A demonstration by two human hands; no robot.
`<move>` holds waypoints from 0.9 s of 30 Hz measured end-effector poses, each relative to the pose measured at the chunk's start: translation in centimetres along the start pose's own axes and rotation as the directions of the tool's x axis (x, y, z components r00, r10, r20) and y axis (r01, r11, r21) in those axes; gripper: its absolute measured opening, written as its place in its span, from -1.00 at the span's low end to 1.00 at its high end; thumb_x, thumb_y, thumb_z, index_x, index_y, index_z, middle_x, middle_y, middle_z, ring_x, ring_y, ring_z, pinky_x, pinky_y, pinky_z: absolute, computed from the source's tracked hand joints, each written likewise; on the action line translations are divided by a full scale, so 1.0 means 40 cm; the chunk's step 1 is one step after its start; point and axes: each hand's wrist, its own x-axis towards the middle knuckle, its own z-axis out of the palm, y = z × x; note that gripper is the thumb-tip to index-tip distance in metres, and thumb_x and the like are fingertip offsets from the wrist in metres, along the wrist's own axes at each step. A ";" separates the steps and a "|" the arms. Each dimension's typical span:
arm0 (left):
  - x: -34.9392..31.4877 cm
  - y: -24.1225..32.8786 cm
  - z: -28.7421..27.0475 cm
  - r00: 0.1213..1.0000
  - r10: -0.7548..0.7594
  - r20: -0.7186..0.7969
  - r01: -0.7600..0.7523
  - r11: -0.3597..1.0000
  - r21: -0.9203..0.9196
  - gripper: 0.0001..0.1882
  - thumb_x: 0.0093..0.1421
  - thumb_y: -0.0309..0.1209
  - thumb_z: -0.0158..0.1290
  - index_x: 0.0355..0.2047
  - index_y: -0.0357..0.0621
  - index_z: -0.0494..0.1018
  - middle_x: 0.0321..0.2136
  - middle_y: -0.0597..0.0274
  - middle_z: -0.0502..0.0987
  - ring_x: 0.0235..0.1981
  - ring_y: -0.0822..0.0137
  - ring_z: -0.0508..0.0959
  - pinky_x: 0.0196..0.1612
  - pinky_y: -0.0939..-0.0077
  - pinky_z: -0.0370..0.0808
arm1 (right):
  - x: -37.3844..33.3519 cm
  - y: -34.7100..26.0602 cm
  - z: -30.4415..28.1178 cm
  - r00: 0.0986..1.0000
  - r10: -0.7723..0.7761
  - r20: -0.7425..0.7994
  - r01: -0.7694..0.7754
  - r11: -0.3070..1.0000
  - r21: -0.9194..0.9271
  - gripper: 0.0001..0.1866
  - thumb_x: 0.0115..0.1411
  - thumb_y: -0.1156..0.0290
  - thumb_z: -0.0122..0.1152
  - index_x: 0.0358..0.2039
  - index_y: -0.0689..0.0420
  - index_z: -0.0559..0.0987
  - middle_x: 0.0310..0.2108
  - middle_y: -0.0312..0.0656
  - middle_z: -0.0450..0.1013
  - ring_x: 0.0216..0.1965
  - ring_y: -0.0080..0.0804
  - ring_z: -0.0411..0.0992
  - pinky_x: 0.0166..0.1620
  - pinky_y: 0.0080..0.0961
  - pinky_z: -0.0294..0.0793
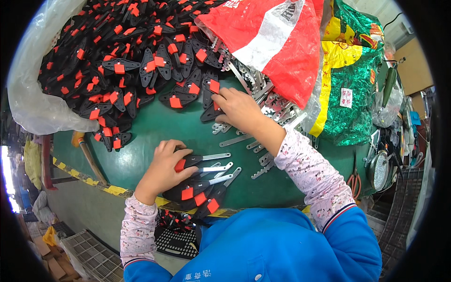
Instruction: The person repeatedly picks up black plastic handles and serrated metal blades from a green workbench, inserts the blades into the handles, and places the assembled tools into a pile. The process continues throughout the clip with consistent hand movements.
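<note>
My left hand (164, 165) is curled round a black plastic part with a red block, near the table's front edge. A flat metal strip (216, 156) sticks out of that part to the right. Just in front lie several similar black parts (200, 198) with red blocks and metal strips, side by side. My right hand (239, 112) reaches to the edge of the large pile, its thumb and fingers closed on a loose black part (208, 113) with a red block. Beside that hand, notched metal strips (235, 140) lie scattered. My fingers hide some of both held parts.
A big pile of black parts (120, 67) with red blocks fills the far left, edged by clear plastic (33, 101). Red-and-white (277, 42) and green-and-yellow (350, 89) bags stand far right. A hammer (89, 157) lies left; red-handled scissors (354, 181) lie right.
</note>
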 end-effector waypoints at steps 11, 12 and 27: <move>0.084 0.097 0.006 0.962 -0.153 -0.225 0.044 0.904 -0.425 -0.53 0.34 -0.63 0.07 0.26 -0.22 0.42 -0.05 -0.12 0.54 -0.01 -0.05 0.62 0.07 0.21 0.56 | -0.081 -0.136 -0.101 0.890 0.200 0.411 -0.439 0.124 0.890 -0.61 0.22 0.31 0.53 -0.07 0.24 0.57 -0.37 0.03 0.62 -0.35 -0.20 0.66 -0.26 -0.34 0.58; 0.085 0.096 0.004 0.972 -0.116 -0.206 0.013 0.896 -0.443 -0.55 0.34 -0.65 0.03 0.24 -0.22 0.43 -0.06 -0.11 0.54 -0.03 -0.05 0.62 0.06 0.23 0.56 | -0.096 -0.123 -0.093 0.887 0.181 0.425 -0.450 0.128 0.884 -0.62 0.23 0.40 0.51 -0.01 0.26 0.59 -0.36 0.00 0.64 -0.35 -0.24 0.66 -0.22 -0.36 0.59; 0.083 0.175 0.100 0.987 -0.144 -0.072 0.150 0.985 0.088 -0.28 0.03 -0.07 0.48 0.02 -0.34 0.50 -0.13 -0.03 0.49 -0.08 -0.04 0.53 0.00 0.15 0.54 | -0.162 -0.070 -0.060 0.987 0.040 0.155 -0.041 0.999 0.003 -0.84 0.17 0.42 0.32 -0.24 0.15 0.61 -0.28 -0.12 0.53 -0.39 -0.10 0.64 -0.33 -0.18 0.67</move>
